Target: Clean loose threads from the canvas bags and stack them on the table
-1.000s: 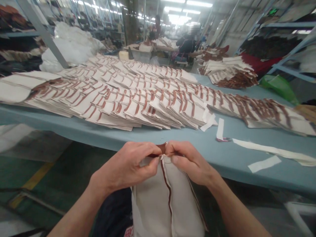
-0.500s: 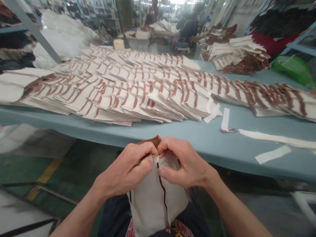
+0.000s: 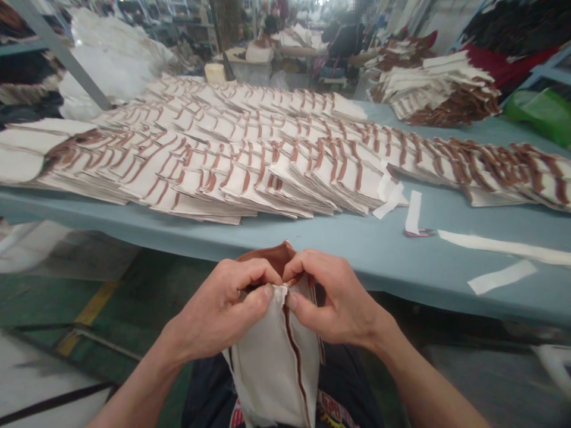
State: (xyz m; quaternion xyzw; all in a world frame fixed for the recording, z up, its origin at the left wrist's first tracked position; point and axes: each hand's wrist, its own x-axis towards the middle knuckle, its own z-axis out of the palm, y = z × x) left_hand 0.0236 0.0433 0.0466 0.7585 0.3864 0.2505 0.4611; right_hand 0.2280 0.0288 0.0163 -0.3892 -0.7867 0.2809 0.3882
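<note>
Over my lap hangs a white fabric piece (image 3: 265, 362) with a brown inner side showing at its top and a dark brown seam running down its length. My left hand (image 3: 232, 306) pinches its upper edge just left of the seam, thumb in front and fingers behind. On the other side of the seam, my right hand (image 3: 332, 297) grips the same edge between thumb and curled fingers. The fingertips of both hands nearly meet at the seam's top. The fabric below the hands hangs loose.
Rows of overlapping white and brown fabric pieces (image 3: 250, 172) cover much of the blue table (image 3: 339, 244). White strips (image 3: 504, 276) and a small thread snipper-like tool (image 3: 417, 233) lie at right. A further fabric pile (image 3: 441, 89) and a green bag (image 3: 542, 116) are behind.
My hands have drawn slightly apart at the seam, and the brown inner side shows more. The fabric's lower right part has swung inward. The view has shifted a little.
</note>
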